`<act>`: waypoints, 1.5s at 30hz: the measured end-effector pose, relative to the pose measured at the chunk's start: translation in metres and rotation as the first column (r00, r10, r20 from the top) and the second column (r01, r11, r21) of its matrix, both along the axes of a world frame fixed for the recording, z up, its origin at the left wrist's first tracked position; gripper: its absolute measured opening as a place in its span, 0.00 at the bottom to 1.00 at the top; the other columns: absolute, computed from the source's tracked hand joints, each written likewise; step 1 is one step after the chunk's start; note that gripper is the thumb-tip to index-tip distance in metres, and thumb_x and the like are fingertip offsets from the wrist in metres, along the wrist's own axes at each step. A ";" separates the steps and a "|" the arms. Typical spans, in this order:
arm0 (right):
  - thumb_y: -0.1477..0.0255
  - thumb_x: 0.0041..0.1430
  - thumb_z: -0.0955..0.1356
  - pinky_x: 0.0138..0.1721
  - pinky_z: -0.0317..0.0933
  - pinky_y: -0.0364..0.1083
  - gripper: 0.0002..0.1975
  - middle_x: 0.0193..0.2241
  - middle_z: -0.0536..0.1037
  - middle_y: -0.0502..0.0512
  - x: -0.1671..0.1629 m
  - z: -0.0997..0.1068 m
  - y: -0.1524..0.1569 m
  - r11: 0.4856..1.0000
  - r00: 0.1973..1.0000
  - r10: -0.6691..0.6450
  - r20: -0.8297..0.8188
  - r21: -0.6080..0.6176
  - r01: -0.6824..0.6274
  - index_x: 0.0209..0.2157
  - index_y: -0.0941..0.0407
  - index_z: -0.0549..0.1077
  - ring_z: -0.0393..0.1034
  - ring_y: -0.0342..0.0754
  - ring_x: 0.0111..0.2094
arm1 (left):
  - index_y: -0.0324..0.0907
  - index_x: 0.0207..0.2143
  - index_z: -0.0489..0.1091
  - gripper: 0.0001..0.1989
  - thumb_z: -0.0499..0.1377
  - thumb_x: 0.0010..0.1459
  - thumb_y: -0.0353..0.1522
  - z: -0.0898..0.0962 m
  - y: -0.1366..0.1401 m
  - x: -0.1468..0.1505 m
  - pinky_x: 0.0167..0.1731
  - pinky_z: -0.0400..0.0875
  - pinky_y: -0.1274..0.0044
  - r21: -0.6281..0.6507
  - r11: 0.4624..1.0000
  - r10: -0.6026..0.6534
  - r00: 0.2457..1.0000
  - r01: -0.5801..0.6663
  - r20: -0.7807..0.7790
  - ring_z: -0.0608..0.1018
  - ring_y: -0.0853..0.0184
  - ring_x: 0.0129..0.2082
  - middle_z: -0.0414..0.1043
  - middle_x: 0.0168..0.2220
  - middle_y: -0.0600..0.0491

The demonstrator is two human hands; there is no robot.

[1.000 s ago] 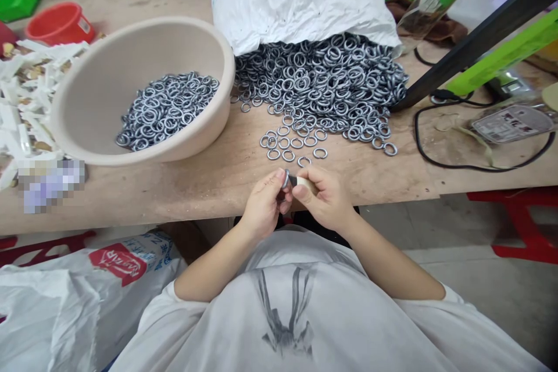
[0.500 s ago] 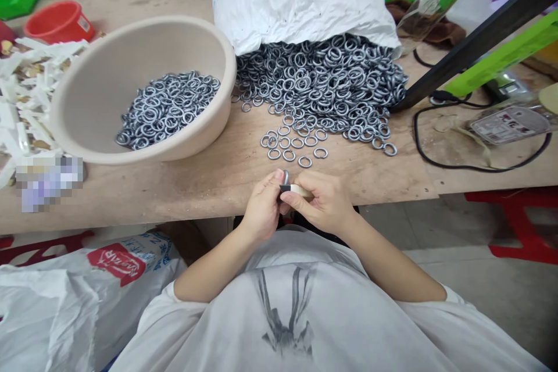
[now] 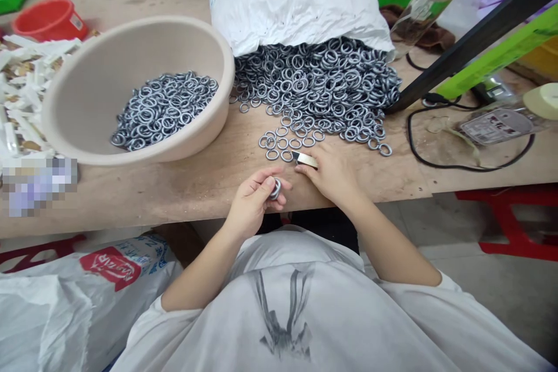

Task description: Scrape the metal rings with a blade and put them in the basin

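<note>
A grey metal ring (image 3: 275,188), perhaps more than one, is pinched between the thumb and fingers of my left hand (image 3: 250,203), just above the front edge of the table. Farther right, my right hand (image 3: 335,174) grips a small tool with a cream body and a black tip (image 3: 308,160); its exact kind I cannot make out. The black tip is beside several loose rings (image 3: 295,143) lying flat on the wood. Behind them, a large heap of the same rings (image 3: 322,84) spills from a white sack (image 3: 296,6).
To the left, a beige basin (image 3: 82,87) holds many rings. White plastic pieces (image 3: 21,110) and a red tub (image 3: 46,18) lie beyond it. At right are a black bar (image 3: 471,35), a cable (image 3: 414,148) and a labelled bottle (image 3: 497,127). A printed bag (image 3: 47,308) sits below the table.
My hands have parted. The left moved slightly left with the ring; the right moved up and right to the loose rings, still gripping the tool.
</note>
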State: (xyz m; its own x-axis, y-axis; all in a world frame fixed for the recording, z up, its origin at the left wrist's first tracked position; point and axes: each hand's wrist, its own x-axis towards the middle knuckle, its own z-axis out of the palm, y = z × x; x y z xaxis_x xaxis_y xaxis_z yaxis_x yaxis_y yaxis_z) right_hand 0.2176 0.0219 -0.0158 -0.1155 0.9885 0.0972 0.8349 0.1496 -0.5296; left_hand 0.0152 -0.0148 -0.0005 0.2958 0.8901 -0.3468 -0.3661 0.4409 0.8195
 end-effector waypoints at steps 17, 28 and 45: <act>0.46 0.53 0.71 0.21 0.60 0.41 0.24 0.22 0.68 0.44 -0.051 0.006 -0.034 0.963 0.382 -0.211 -0.900 -0.258 -0.075 0.30 0.53 0.70 0.62 0.39 0.19 | 0.41 0.28 0.61 0.30 0.66 0.47 0.57 0.003 -0.002 0.033 0.12 0.43 0.86 -0.097 0.986 -0.126 0.988 0.135 0.094 0.54 0.80 0.14 0.57 0.18 0.62; 0.49 0.68 0.59 0.29 0.52 0.46 0.27 0.22 0.68 0.51 -0.029 0.020 -0.046 0.974 0.907 0.213 -0.363 0.152 -0.168 0.25 0.55 0.69 0.62 0.44 0.25 | 0.41 0.22 0.56 0.30 0.64 0.52 0.56 0.011 0.000 0.028 0.12 0.45 0.85 -0.112 0.994 0.009 0.992 0.005 0.122 0.53 0.80 0.12 0.52 0.15 0.62; 0.54 0.68 0.62 0.30 0.51 0.45 0.21 0.24 0.72 0.51 -0.017 0.008 -0.004 0.996 0.981 -0.093 -0.168 -0.024 0.090 0.29 0.54 0.71 0.67 0.49 0.29 | 0.41 0.21 0.58 0.30 0.65 0.52 0.55 0.009 -0.013 0.020 0.13 0.47 0.85 -0.066 0.994 -0.076 0.992 0.083 0.103 0.53 0.80 0.13 0.54 0.16 0.62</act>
